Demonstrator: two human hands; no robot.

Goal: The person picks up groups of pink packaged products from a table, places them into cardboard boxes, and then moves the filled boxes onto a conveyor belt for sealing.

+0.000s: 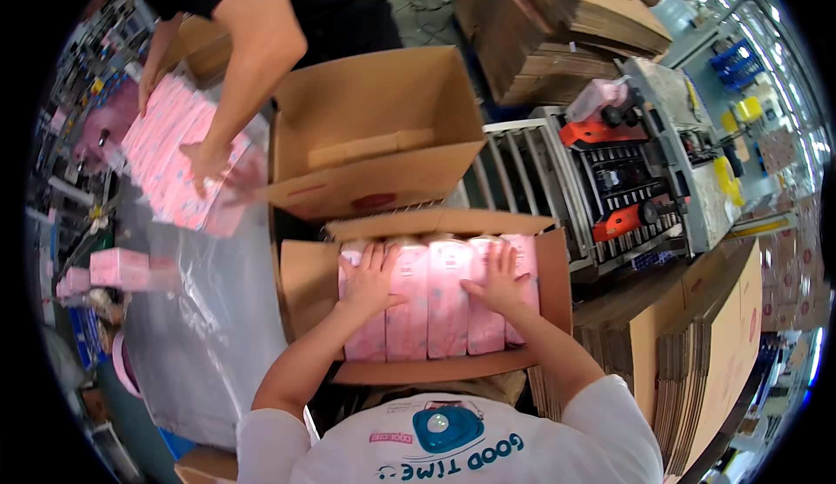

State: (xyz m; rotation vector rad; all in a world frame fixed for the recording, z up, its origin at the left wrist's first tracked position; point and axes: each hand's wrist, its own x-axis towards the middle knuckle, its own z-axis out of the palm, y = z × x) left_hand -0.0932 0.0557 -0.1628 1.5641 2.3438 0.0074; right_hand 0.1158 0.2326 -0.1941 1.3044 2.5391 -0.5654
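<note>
An open cardboard box [309,297] stands right in front of me, its flaps spread outward. Inside it several pink soft packs [449,314], patterned and shaped like tissue packs, stand side by side in a row. My left hand [372,282] lies with fingers spread on the packs at the left of the row. On the packs toward the right end rests my right hand [500,285], its fingers also apart. Both palms press flat from above, and neither hand grips a pack.
Beyond my box stands a larger open carton [374,118]. A co-worker's hands [209,160] hold a block of pink packs [174,149] over the metal table [209,319]. Rollers [514,166] lead right to an orange-and-black machine [623,175]. Flattened cartons [697,353] stand near right.
</note>
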